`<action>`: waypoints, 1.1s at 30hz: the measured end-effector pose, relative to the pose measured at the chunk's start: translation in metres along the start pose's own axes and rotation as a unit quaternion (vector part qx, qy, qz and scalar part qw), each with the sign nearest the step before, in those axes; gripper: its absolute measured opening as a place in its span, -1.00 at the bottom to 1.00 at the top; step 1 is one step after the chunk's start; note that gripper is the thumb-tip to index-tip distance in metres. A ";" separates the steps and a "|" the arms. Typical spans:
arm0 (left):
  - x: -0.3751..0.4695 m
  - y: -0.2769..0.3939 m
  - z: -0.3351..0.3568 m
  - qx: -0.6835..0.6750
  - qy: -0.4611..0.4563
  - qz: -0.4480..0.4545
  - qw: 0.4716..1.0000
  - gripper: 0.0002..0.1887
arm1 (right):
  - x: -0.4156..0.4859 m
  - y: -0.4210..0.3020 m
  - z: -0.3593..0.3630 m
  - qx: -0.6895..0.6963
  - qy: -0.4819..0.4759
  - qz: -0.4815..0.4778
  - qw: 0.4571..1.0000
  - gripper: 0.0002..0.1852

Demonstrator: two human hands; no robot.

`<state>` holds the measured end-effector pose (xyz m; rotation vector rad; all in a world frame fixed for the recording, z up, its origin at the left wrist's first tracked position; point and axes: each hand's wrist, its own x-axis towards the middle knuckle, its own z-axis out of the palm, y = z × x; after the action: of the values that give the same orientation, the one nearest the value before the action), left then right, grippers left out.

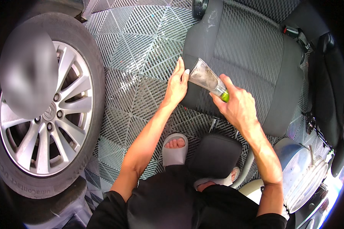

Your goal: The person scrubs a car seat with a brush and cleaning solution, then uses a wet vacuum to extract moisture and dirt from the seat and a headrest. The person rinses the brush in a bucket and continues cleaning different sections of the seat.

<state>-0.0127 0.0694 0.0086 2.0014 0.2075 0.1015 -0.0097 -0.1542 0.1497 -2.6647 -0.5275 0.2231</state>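
Note:
In my right hand [238, 106] is a clear plastic suction nozzle [205, 75] with a bright green part at its neck. The nozzle's flared mouth points up and left, close to the side edge of a dark grey fabric car seat [249, 51]. Murky residue shows inside the clear plastic. My left hand [177, 83] is at that same edge, near the nozzle's mouth, with fingers stretched out and nothing visible in it. Whether its fingertips press on the seat, I cannot tell. A pale, whitish mark lies on the seat's upper bolster.
A car wheel [74, 126] with silver spokes stands at the left. Grated plastic tiles [132, 94] cover the floor. A black padded headrest [216, 151] is between my sandalled feet. At the lower right are a shiny metal drum [292, 160] and a coiled pale hose [306, 186].

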 end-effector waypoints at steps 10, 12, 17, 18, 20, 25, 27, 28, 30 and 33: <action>0.101 -0.015 0.007 -0.227 0.054 -0.008 0.972 -0.50 | 0.070 -0.015 0.013 -0.011 0.038 -0.014 0.999 -0.43; 0.114 -0.016 0.006 -0.253 0.044 -0.027 0.966 -0.52 | 0.089 -0.021 0.005 -0.033 0.049 -0.029 0.998 -0.50; 0.141 -0.011 0.006 -0.263 0.047 -0.050 0.962 -0.55 | 0.126 -0.025 -0.018 -0.075 0.021 -0.056 0.995 -0.51; 0.146 -0.010 0.004 -0.263 0.042 -0.039 0.963 -0.55 | 0.131 -0.027 -0.019 -0.077 0.016 -0.058 0.995 -0.51; 0.157 -0.006 -0.001 -0.263 0.033 -0.015 0.964 -0.54 | 0.131 -0.028 -0.021 -0.074 0.025 -0.064 0.995 -0.51; 0.148 -0.002 -0.001 -0.137 -0.036 0.061 0.988 -0.41 | 0.105 -0.004 -0.017 -0.022 0.022 -0.027 0.999 -0.50; 0.141 -0.009 0.000 -0.067 -0.039 0.064 0.995 -0.34 | 0.089 0.002 -0.009 0.016 0.024 -0.012 1.000 -0.49; 0.130 -0.004 0.006 -0.046 -0.039 0.064 0.996 -0.33 | 0.078 0.008 -0.006 0.031 0.027 0.001 0.999 -0.48; 0.114 0.003 0.011 0.019 -0.052 0.065 0.996 -0.31 | 0.058 0.018 0.000 0.061 0.035 0.019 0.997 -0.46; 0.088 0.007 0.017 -0.008 -0.014 0.099 0.995 -0.27 | 0.033 0.026 0.009 0.094 0.040 0.034 0.994 -0.42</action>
<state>0.0772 0.0676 0.0059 2.0015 -0.0101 0.1999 0.0267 -0.1597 0.1282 -2.4996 -0.3710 0.1760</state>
